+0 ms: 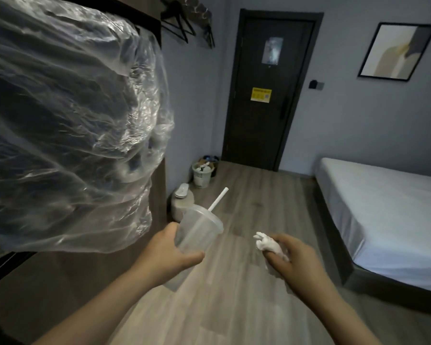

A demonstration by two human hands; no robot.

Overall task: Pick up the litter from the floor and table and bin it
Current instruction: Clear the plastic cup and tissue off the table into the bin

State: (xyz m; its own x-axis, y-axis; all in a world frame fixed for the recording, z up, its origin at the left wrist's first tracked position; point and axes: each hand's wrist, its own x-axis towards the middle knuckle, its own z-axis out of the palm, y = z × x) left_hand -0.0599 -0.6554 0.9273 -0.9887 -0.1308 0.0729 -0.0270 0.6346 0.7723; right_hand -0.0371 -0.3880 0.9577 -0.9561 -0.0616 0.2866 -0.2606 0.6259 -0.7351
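Note:
My left hand (168,255) grips a clear plastic cup (199,226) with a lid and a white straw (218,199), held tilted above the wooden floor. My right hand (292,255) holds a crumpled white tissue (268,244), which sticks out past the fingers. Far ahead, by the wall left of the dark door, stands a small white bin (201,175) with litter in it, and a dark bin (210,160) sits just behind it.
A large clear plastic bag (67,125) hangs over dark shelving at the left, close to my head. A bed (388,215) with a white sheet fills the right side. A beige container (182,201) stands on the floor by the wall. The door (266,88) is shut.

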